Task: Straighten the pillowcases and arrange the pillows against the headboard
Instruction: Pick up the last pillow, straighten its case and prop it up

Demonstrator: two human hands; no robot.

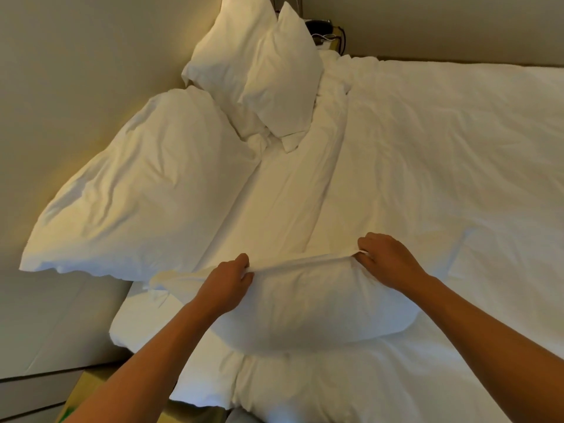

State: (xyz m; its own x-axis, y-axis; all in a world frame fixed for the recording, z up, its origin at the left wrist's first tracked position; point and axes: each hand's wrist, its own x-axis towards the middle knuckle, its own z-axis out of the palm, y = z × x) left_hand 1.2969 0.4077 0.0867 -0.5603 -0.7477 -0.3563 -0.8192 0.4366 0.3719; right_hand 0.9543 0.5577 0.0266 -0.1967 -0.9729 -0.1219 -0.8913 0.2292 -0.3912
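Both hands work the near pillow [305, 306], which lies on the bed [427, 148] close to the person, well short of the headboard [76, 71]. The left hand [227, 285] pinches the far edge of its pillowcase between thumb and curled fingers. The right hand [387, 261] pinches the same edge further along, so the cloth is drawn taut between them. This looks like a pull to take the slack and creases out of the case before the pillow is placed.

Three other pillows are closer to the headboard. A large one [146, 190] leans on it just beyond the near pillow. Two more stand propped at its far end, the back one [225, 47] against the headboard and the front one [283, 80] leaning on that. They seem already arranged, though the large one is still creased. A dark object [317, 25], too small to identify, sits beyond the far end of the headboard.
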